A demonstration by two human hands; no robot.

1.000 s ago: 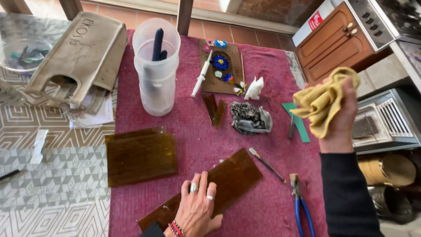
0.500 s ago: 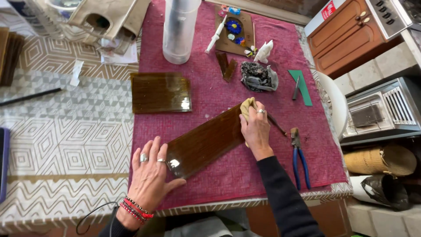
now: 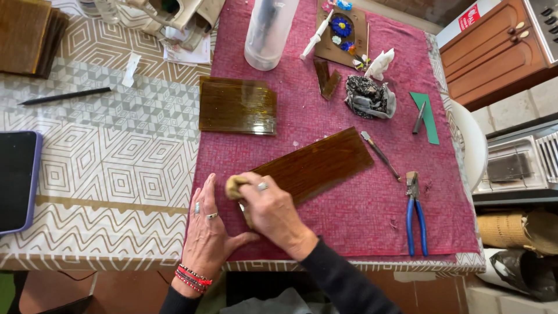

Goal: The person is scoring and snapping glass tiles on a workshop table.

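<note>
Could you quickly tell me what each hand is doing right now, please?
Left hand: open, flat on the red cloth, holding nothing.
Right hand: closed on a yellow rag, pressing it on the long amber glass strip.

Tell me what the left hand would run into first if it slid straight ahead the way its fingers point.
The left hand lies flat on the red cloth, fingers pointing up the table. Going straight on, it would probably first meet the near edge of the smaller amber glass sheet; only bare cloth shows between them.
</note>
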